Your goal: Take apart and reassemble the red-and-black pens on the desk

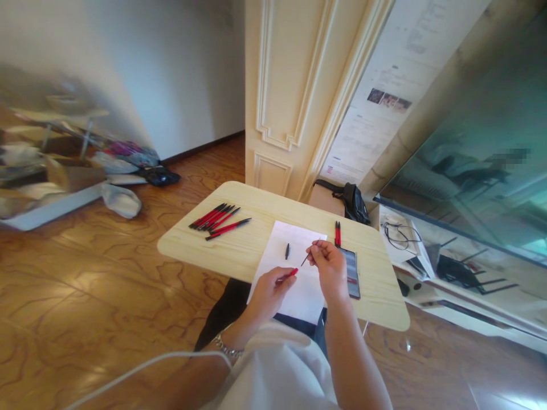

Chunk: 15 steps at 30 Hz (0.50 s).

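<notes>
My left hand (270, 290) is closed round a red pen barrel (293, 272), whose open-looking end sticks out past the fingertips. Pinched in my right hand (328, 263) is a thin dark pen refill (304, 261), its lower end pointing down toward the barrel but apart from it. Both hands are over a white sheet of paper (284, 236). A small black pen tip section (288, 251) lies on the paper, just beyond my hands. To the right, partly behind my right wrist, is a phone (352, 285).
Several red and black pens (217, 219) lie in a group at the left of the light wooden table (188, 239). Two more pens (338, 233) lie above the phone. A black bag (354, 202) sits beyond the table, near a low cabinet (465, 319). A white cable (149, 361) crosses my left arm.
</notes>
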{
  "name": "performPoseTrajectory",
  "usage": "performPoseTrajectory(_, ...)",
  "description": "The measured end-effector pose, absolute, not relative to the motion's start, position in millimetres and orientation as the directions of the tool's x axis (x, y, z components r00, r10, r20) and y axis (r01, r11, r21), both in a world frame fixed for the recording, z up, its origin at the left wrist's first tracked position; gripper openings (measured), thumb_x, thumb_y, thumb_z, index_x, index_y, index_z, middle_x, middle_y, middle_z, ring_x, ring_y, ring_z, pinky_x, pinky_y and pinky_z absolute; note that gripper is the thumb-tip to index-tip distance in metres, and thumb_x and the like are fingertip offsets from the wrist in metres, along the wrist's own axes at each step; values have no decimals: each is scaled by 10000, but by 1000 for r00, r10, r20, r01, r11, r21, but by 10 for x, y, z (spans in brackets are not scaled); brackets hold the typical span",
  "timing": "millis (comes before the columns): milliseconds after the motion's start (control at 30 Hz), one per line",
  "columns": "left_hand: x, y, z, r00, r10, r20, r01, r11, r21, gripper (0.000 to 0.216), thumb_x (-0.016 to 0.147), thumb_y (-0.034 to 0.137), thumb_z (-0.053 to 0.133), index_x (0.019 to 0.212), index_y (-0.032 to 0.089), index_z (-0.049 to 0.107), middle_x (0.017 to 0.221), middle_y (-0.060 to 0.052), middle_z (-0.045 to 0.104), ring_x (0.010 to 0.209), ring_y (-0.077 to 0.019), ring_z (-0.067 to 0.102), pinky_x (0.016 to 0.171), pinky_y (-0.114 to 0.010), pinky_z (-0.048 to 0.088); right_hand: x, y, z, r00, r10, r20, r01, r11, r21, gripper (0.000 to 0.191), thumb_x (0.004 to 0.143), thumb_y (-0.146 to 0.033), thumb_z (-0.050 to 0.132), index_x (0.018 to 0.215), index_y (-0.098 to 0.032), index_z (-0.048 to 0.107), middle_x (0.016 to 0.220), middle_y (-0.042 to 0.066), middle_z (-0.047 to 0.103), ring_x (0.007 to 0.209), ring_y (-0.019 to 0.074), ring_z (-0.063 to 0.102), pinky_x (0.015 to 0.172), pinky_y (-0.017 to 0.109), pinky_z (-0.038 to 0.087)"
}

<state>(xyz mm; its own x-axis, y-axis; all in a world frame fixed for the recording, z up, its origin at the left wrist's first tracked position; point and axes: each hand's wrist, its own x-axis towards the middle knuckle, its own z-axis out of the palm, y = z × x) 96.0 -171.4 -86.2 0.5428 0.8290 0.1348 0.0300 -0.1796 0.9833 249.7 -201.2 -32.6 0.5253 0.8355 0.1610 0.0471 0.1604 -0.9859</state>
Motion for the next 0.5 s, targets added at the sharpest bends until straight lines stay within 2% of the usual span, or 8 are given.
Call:
performPoseTrajectory(300,948,-1723,-851,555,818,151,46,-211,976,313,832,400,555,1003,175,691,909,-64,703,809,-186,629,724,-261,467,2474,-2023,-358,558,808,188,88,168,-982,266,797,-394,585,933,-167,565,802,65,647,616,128,557,547,262,452)
performPoseTrajectory(400,946,-1711,-878,561,816,142,44,-201,979,313,837,394,551,1018,176,685,929,-63,704,832,-189,630,737,-264,466,2402,-2044,-424,526,836,155,107,115,-988,262,787,-388,593,917,-161,580,792,72,660,602,132,557,529,255,440)
performPoseTrajectory(500,937,-1700,-906,558,821,121,30,-165,986,318,828,399,562,1019,176,685,947,-64,709,839,-194,638,744,-268,471,2323,-2076,-510,475,871,121,164,47,-985,261,777,-402,595,881,-162,606,790,71,677,637,150,581,573,266,455)
